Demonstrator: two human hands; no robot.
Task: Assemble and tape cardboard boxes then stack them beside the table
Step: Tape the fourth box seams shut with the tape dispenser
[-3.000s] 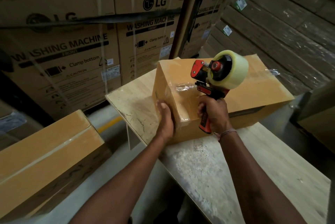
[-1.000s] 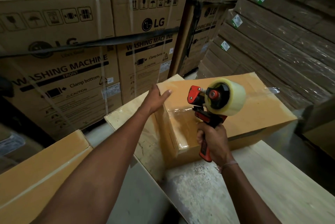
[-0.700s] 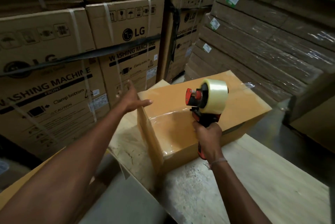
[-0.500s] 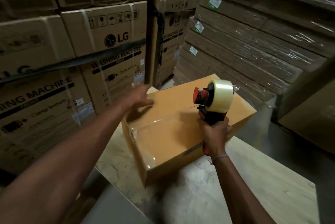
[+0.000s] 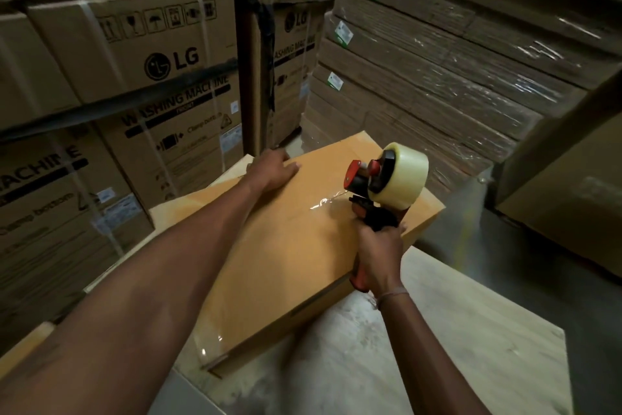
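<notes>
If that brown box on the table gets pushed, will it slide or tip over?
Probably slide: the cardboard box lies low and flat on the smooth table. It is likely light, since the open left hand alone steadies it. Its glossy taped top may be slippery.

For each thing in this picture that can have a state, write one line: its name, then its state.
cardboard box: closed, clear tape along top, lying on table.
tape dispenser: upright, roll loaded, touching box top.
left hand: flat on box.
right hand: grips dispenser handle.

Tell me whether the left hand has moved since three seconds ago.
Yes. The left hand went from the cardboard box's near end to its far top edge.
</notes>
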